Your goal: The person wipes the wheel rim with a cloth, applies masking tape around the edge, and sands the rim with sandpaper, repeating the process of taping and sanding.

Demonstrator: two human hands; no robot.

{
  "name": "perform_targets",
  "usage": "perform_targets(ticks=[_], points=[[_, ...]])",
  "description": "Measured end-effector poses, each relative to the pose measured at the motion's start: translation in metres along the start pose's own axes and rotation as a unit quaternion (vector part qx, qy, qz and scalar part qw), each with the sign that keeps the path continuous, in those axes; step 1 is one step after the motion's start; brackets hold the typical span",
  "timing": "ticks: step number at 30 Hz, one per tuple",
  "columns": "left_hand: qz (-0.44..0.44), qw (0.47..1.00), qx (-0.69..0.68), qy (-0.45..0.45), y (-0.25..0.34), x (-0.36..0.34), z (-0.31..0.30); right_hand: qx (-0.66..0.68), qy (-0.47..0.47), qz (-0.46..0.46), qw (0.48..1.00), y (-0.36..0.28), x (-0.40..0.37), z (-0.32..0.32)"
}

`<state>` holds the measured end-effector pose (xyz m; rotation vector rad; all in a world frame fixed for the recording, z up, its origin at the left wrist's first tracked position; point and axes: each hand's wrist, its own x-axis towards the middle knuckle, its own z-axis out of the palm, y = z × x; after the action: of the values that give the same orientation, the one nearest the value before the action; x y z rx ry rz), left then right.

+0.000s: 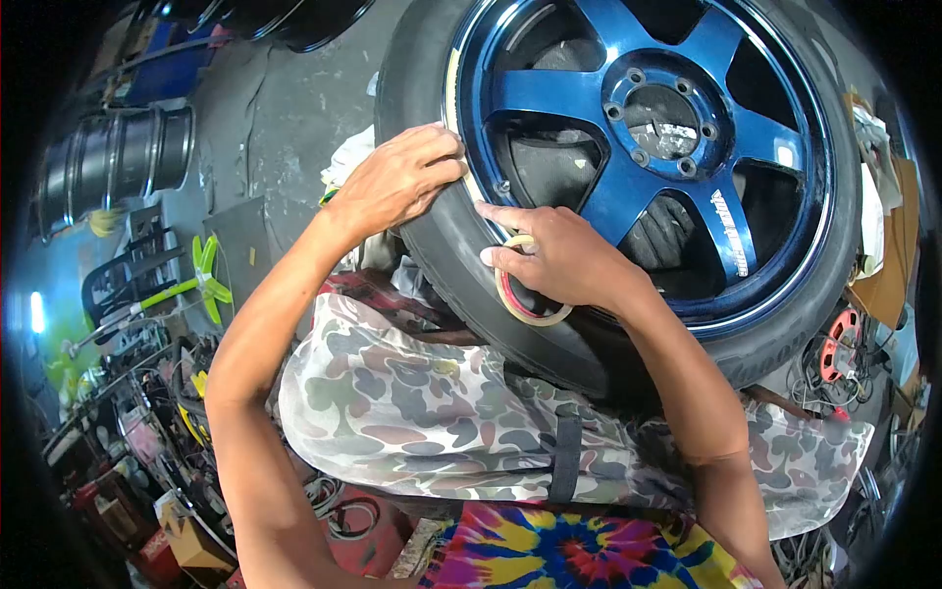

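A blue six-spoke wheel (535, 93) with a black tire (422, 79) leans in front of my camouflage-clad legs. A pale strip of masking tape (452, 83) follows the left edge of its rim. On that edge rests my left hand (407, 177), fingers curled together with the fingertips against the strip; whether they pinch anything is hidden. My right hand (564, 255) holds a roll of masking tape (538, 319) between thumb and fingers. Its index finger reaches to the rim's lower left edge, touching the tape there. The roll hangs over the tire sidewall.
Bare dark wheel barrels (118, 162) lie at the left. A bright green stand (206, 280) is near a clutter of tools and cables. A red reel (841, 344) and cardboard (888, 255) sit right of the tire. White cloth (351, 157) shows behind my left hand.
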<state>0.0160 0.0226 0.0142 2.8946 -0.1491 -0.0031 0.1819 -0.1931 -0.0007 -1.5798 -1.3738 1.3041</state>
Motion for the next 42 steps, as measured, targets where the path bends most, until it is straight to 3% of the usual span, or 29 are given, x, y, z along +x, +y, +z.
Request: perform_targets(ticks=[10,16,19,21,24,28,30,33,36,42], points=[[-0.004,1.000,-0.017,-0.005,0.009,-0.001,0.000,-0.025,-0.008,0.012,1.000,-0.005,-0.007,-0.003],[-0.001,1.000,-0.009,0.019,0.013,-0.003,0.004,-0.055,0.002,-0.041,0.998,0.009,-0.013,-0.012],[-0.004,1.000,-0.018,0.001,0.017,-0.001,0.004,-0.054,-0.065,-0.005,0.996,-0.007,-0.015,-0.022],[0.001,1.000,-0.026,-0.005,0.021,-0.001,0.003,-0.051,-0.112,0.074,0.990,-0.017,-0.014,-0.026],[0.000,1.000,-0.025,-0.013,0.026,-0.001,0.003,-0.042,-0.116,0.079,0.989,-0.016,-0.015,-0.025],[0.000,0.999,-0.030,-0.029,0.030,-0.001,0.004,-0.063,-0.109,0.060,0.990,-0.006,-0.017,-0.021],[0.018,1.000,-0.014,-0.001,0.035,0.000,0.006,-0.036,-0.076,-0.017,0.996,0.008,-0.018,-0.015],[-0.005,0.999,-0.024,-0.045,0.035,-0.002,0.007,-0.027,-0.086,-0.024,0.996,0.009,-0.021,-0.017],[-0.008,0.999,-0.026,-0.047,0.038,-0.002,0.006,-0.040,-0.114,0.025,0.992,-0.005,-0.022,-0.025],[0.003,0.998,-0.056,-0.020,0.039,-0.002,0.006,-0.068,-0.123,0.020,0.990,0.002,-0.027,-0.038]])
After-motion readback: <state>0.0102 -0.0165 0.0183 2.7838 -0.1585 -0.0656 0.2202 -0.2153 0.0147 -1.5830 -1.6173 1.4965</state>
